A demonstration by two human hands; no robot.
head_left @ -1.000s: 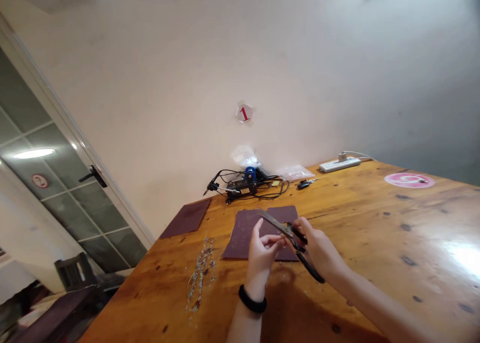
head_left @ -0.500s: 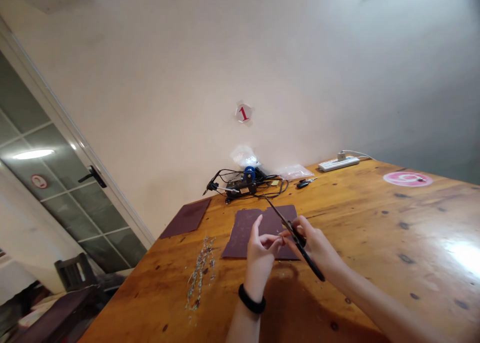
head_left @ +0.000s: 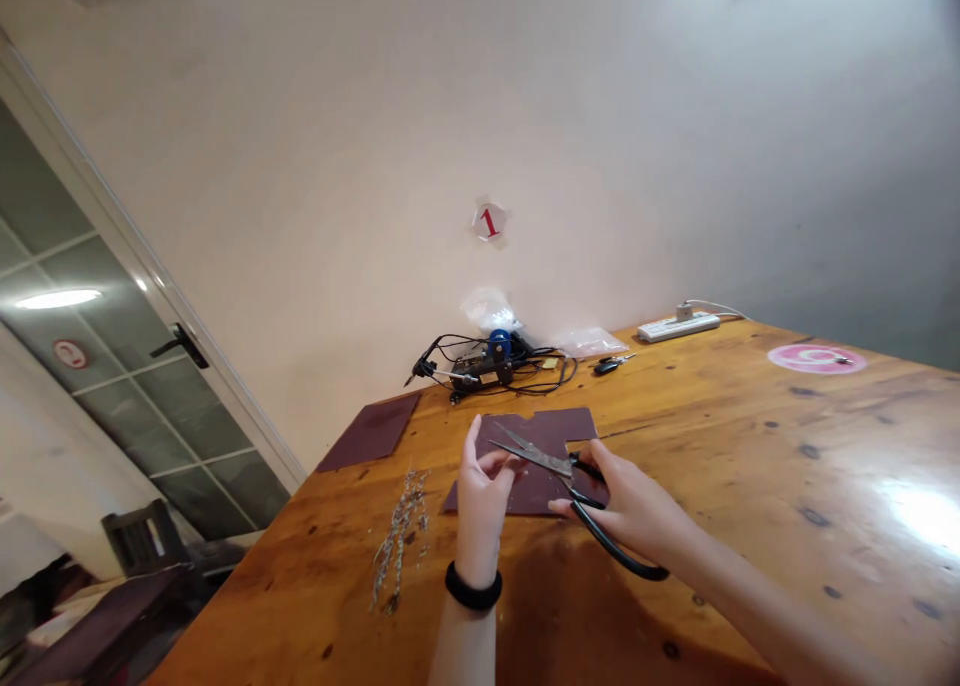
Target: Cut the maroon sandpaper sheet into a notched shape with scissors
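Note:
My right hand (head_left: pixel 626 496) grips a pair of black-handled scissors (head_left: pixel 534 454), its fingers around the handles. The blades are parted and point left, their tips by the fingers of my left hand (head_left: pixel 481 506). That left hand is raised with one finger up, while the thumb and another finger are pressed together; whatever they pinch is too small to make out. Below both hands lies a dark maroon sheet (head_left: pixel 544 426) with a notched edge. To the left, a bunch of small silvery strands or chains (head_left: pixel 401 541) rests on the wooden table (head_left: pixel 735 506).
A second maroon sheet (head_left: pixel 371 431) lies at the table's left edge. Near the wall sit a black device with cables (head_left: pixel 480 361), a clear bag (head_left: pixel 592 343), small black-handled pliers or cutters (head_left: pixel 607 366) and a white power strip (head_left: pixel 679 326). A pink round sticker (head_left: pixel 814 358) is farther right.
The scissors have opened and turned, with their tips swinging left. My left hand has moved a little left, away from my right hand, which keeps hold of the scissors.

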